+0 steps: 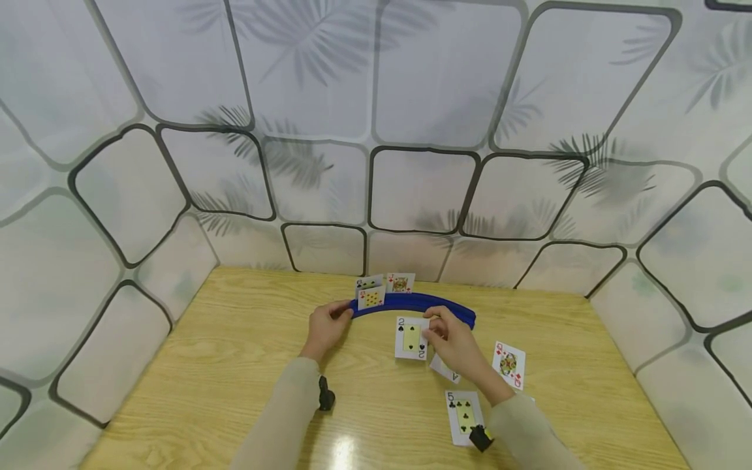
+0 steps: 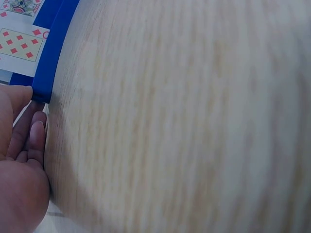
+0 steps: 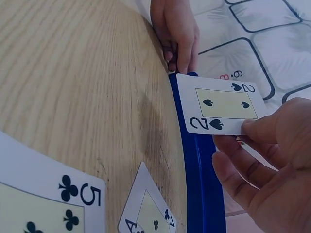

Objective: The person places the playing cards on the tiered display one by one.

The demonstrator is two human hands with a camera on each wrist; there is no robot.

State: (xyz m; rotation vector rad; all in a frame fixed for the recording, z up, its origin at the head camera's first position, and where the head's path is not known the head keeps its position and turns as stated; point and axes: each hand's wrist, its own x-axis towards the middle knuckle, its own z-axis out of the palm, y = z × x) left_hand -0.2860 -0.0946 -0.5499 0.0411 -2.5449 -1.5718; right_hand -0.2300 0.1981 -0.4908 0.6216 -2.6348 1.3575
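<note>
A curved blue playing-card holder (image 1: 411, 301) lies across the far part of the table. My left hand (image 1: 326, 329) pinches its left end, thumb on top in the left wrist view. Between thumb and fingers of my right hand (image 1: 454, 343) is the two of spades (image 1: 412, 339), face toward me, raised in front of the holder. Standing in the holder's left part are a black six (image 1: 369, 282), a diamond number card (image 1: 371, 298) overlapping it, and a red face card (image 1: 401, 283). The ace of clubs (image 3: 155, 208) lies on the table, partly hidden under my right hand in the head view.
The five of clubs (image 1: 464, 414) lies face up near my right sleeve (image 1: 525, 418). Farther right is the queen of diamonds (image 1: 508, 365). A patterned curtain-like wall (image 1: 423, 189) borders the wooden table (image 1: 235, 391) at the back and sides.
</note>
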